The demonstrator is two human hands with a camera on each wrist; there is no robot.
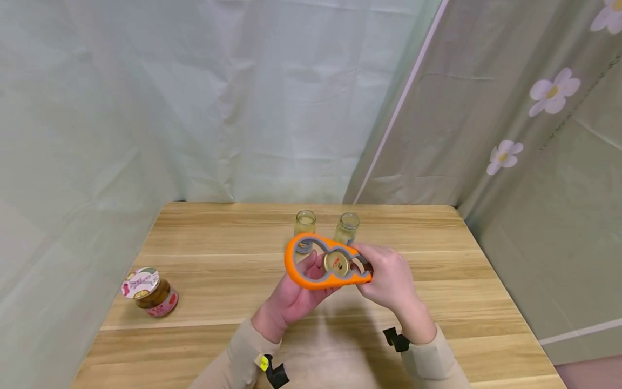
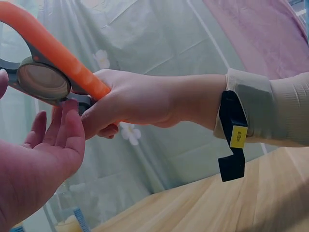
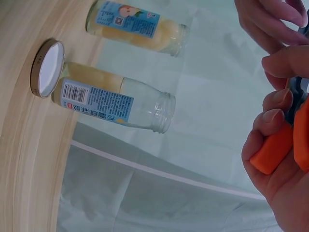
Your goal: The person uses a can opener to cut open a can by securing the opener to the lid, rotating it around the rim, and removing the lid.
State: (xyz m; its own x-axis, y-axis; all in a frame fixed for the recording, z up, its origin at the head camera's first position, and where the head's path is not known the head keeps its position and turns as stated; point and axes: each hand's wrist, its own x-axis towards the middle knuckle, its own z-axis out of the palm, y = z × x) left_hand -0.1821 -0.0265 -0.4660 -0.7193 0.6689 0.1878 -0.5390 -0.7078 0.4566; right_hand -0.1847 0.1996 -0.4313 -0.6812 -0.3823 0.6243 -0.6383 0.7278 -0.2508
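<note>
My right hand grips the narrow end of an orange jar opener with a grey toothed inner edge. A gold lid with a red mark sits in the opener's middle opening, and its underside shows in the left wrist view. Under the opener, my left hand is palm up with its fingers extended. Its fingertips are right at the lower edge by the lid, and the thumb rises behind the opener's large loop. The right hand's fingers curl round the orange handle.
Two uncapped glass bottles with blue labels and pale contents stand toward the table's back. A gold-rimmed lid rests beside one bottle. A jar with a pink label and printed top stands at the left. Curtains surround the wooden table.
</note>
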